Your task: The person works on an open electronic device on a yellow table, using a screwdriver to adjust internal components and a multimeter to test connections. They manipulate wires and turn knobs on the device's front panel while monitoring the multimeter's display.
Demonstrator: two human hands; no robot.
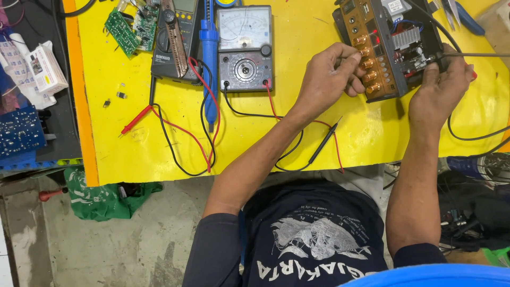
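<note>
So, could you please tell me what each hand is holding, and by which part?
The left hand pinches a gold knob on the amplifier board front panel; the right hand grips that board's rear edge.

Yellow mat (329,138), copper-knobbed amplifier (372,48), green circuit board (121,32), blue iron (209,48).

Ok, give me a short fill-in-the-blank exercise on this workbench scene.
1. The left hand pinches a ____ on the amplifier front panel.
2. The bench mat is ____.
3. The analog multimeter lies ____ of the amplifier.
4. The right hand holds the amplifier's ____ side.

Missing: knob; yellow; left; right
</note>
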